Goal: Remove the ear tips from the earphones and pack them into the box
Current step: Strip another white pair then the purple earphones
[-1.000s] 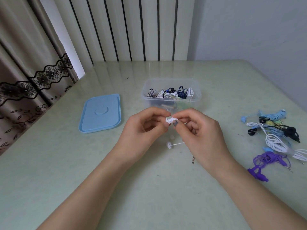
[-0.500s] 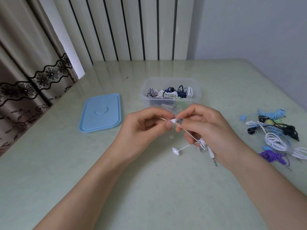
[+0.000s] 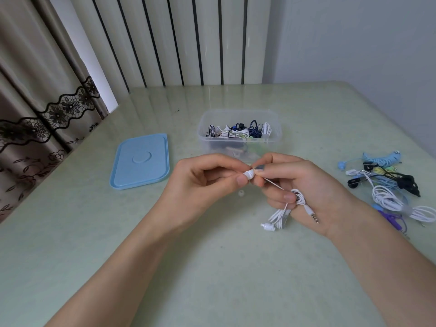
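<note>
Both forearms reach in from the lower edge, hands meeting above the pale green surface (image 3: 212, 267) in front of the clear box (image 3: 239, 128). The left hand (image 3: 203, 182) has its fingers curled, thumb and forefinger pinching the white earbud (image 3: 249, 174). The right hand (image 3: 304, 187) pinches the same earbud from the other side, its lower fingers curled round the coiled white cable (image 3: 297, 197). The second earbud (image 3: 267, 227) and the plug (image 3: 313, 215) hang below the right hand. A small clear ear tip (image 3: 241, 193) lies on the surface between the hands. Whether a tip is on the pinched earbud cannot be told. The box's contents are a tangle, individual pieces indistinct. The blue lid (image 3: 141, 162) lies left; loose earphones (image 3: 387, 185) lie right, partly cut off.
</note>
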